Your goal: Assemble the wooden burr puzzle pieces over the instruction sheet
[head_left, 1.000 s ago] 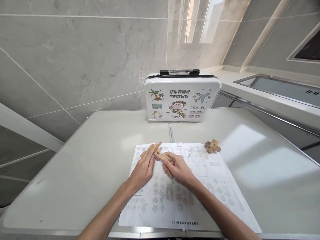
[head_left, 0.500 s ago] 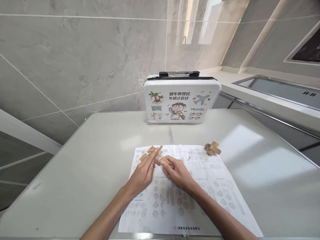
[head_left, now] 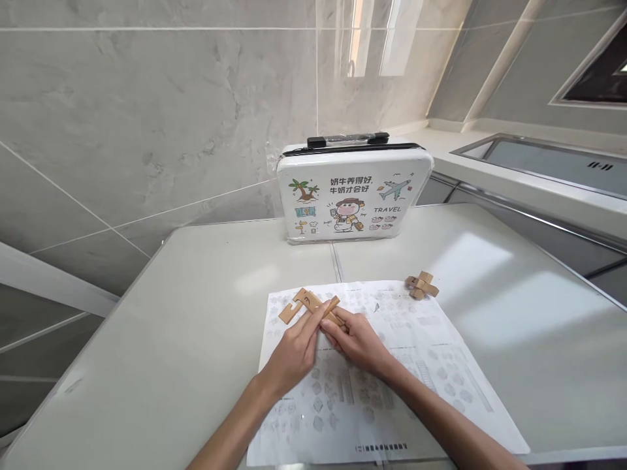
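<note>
Counter [head_left: 171, 359] is stretching open to its edge, well left of left hand [head_left: 292, 349] | wooden pieces [head_left: 309, 301] are projecting ahead | this and right hand [head_left: 358, 339] are grasping them

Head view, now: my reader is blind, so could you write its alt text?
A person's left hand and right hand hold notched wooden pieces over a printed sheet on a pale table. A cross-shaped wooden block lies at the sheet's far right corner; a white cartoon case stands behind.

Apparently a kitchen, tiled wall [head_left: 147, 98], counter [head_left: 443, 139], cabinets [head_left: 548, 236]
</note>
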`<action>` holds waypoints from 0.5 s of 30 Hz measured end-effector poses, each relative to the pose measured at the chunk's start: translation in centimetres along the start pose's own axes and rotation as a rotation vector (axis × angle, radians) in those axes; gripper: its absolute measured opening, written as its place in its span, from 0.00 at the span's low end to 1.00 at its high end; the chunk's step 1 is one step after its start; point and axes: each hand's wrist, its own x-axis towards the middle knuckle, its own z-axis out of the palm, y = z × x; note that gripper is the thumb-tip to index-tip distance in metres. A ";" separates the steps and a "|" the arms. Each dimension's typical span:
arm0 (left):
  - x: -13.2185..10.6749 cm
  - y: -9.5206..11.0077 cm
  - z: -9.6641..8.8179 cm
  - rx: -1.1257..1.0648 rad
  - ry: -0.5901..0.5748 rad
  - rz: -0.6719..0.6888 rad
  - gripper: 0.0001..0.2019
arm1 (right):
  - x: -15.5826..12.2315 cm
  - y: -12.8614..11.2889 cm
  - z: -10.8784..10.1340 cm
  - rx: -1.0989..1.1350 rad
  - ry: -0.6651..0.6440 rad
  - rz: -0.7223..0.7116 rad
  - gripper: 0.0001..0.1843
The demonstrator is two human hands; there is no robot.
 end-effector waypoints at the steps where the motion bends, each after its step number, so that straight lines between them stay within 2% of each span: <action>1: 0.0 0.0 0.0 -0.003 -0.007 -0.007 0.29 | 0.0 0.0 0.0 0.006 -0.005 0.008 0.22; 4: 0.0 -0.3 -0.1 -0.001 -0.014 -0.014 0.28 | -0.1 0.0 -0.1 0.020 -0.010 0.022 0.23; 11: 0.3 -0.9 -0.4 0.076 0.008 0.079 0.29 | 0.1 -0.1 -0.1 0.112 -0.013 0.041 0.23; 15: -0.1 -1.1 -0.4 0.223 0.191 0.162 0.26 | 0.3 -0.1 -0.1 0.210 -0.001 0.014 0.21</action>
